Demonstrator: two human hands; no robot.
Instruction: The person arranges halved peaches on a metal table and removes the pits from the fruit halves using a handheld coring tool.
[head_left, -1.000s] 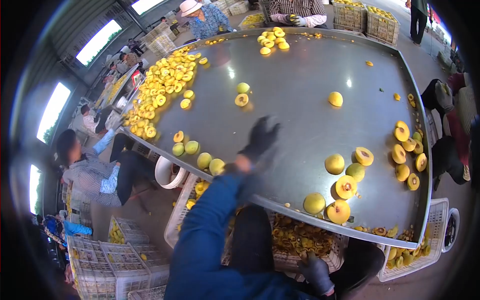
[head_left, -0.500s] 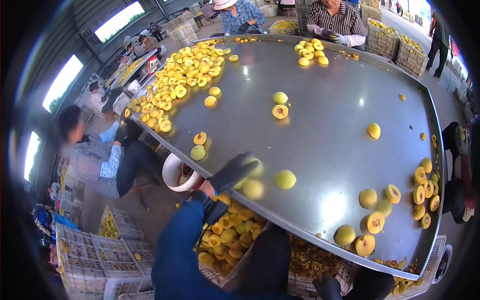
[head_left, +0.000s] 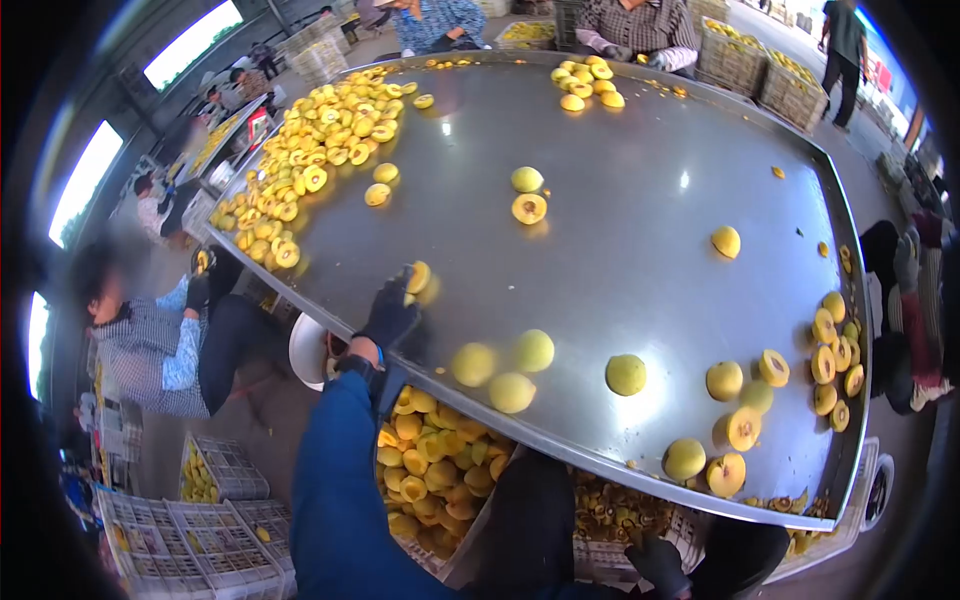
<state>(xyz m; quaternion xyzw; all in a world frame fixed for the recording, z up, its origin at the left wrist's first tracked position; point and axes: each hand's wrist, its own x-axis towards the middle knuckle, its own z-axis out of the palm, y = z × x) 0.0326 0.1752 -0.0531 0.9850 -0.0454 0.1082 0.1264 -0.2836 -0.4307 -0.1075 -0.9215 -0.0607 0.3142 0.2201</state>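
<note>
My left hand (head_left: 390,312), in a dark glove, reaches over the near-left edge of the metal table (head_left: 600,280). Its fingers are closed on a yellow peach half (head_left: 419,278) just above the surface. Closest to that hand are three whole peaches, one of them a yellow-green peach (head_left: 472,365); another whole peach (head_left: 626,375) sits farther right. Low in the view, my right hand (head_left: 657,565), also gloved, is by my knee, beside a crate of peach scraps (head_left: 615,508). Its fingers look curled, and what they hold is hidden.
A heap of peach halves (head_left: 320,130) covers the far-left corner. Whole and cut peaches (head_left: 744,428) lie near the right edge. Below the table stand a crate of peach halves (head_left: 440,470) and a white bucket (head_left: 306,352). Co-workers sit around the table.
My left hand has moved left, off the whole peaches, and now has the peach half, which has shifted right. Whole peaches lie farther right along the near edge. The camera view has shifted slightly.
</note>
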